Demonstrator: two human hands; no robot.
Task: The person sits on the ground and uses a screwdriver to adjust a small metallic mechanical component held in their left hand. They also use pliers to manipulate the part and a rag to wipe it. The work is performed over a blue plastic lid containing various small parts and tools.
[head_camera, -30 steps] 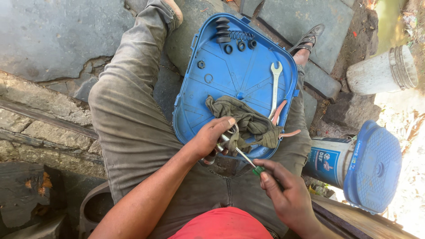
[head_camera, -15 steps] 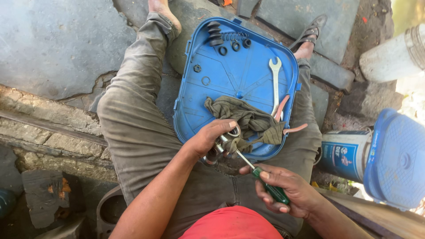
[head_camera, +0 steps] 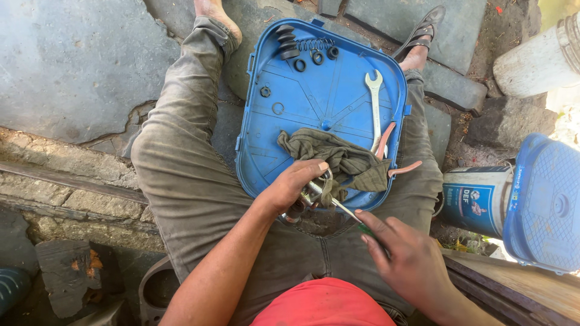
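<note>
Stone paving underfoot, blue lid [head_camera: 302, 115] across lap as tray. Metal part [head_camera: 311, 196] at lid's near edge, gripped in left hand [head_camera: 290, 187]. Screwdriver [head_camera: 344, 212] pinched in right hand [head_camera: 405, 259], tip at part. Alongside: olive rag [head_camera: 338, 158], spanner [head_camera: 375, 102], black rings [head_camera: 300, 64], spring [head_camera: 311, 43]. Beyond right knee: blue-lidded bucket [head_camera: 477, 199].

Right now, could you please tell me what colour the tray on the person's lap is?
Blue; the tray shows best in the head view.
</note>
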